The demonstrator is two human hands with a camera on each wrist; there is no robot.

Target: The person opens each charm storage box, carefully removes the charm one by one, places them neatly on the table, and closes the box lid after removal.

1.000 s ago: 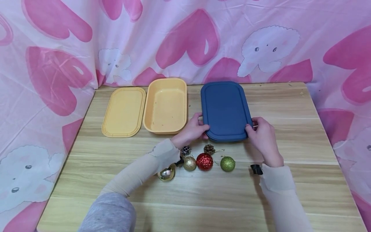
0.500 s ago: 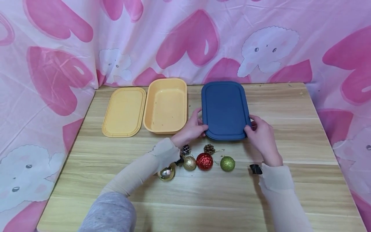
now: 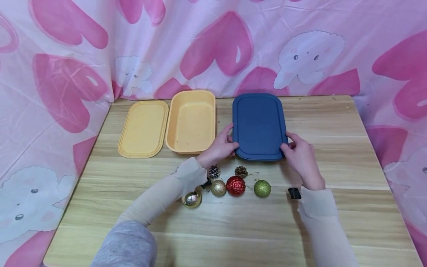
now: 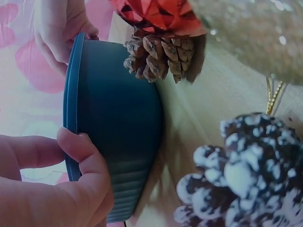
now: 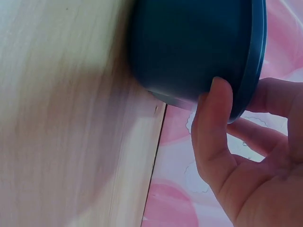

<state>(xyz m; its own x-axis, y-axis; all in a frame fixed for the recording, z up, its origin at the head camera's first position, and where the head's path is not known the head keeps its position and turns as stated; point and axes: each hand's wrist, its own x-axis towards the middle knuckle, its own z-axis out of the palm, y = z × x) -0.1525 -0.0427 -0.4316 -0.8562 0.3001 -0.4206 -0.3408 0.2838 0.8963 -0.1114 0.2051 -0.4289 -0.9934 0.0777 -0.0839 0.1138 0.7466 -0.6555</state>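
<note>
A dark blue storage box [image 4: 113,104] stands on the table with its blue lid [image 3: 259,124] on top. At the lid's near left corner my left hand [image 3: 218,149] pinches the rim, thumb above and fingers below. My right hand [image 3: 303,159] grips the rim at the near right corner in the same way. In the right wrist view, the right hand's fingers [image 5: 215,127] lie against the box wall below the rim. Close in front of the box are a brown pinecone [image 3: 241,171] and a red bauble [image 3: 235,185].
To the left stand an uncovered yellow box [image 3: 195,122] and its flat yellow lid [image 3: 144,128]. A white-tipped pinecone [image 3: 214,171], a glittery gold bauble [image 3: 218,188], a shiny gold bauble [image 3: 192,199] and a green bauble [image 3: 262,188] lie in front. A pink curtain [image 3: 260,44] hangs behind.
The lid's near right corner and my right hand have shifted slightly left and away from me. My left hand's fingers have moved a little up along the box's side. The ornaments have stayed put.
</note>
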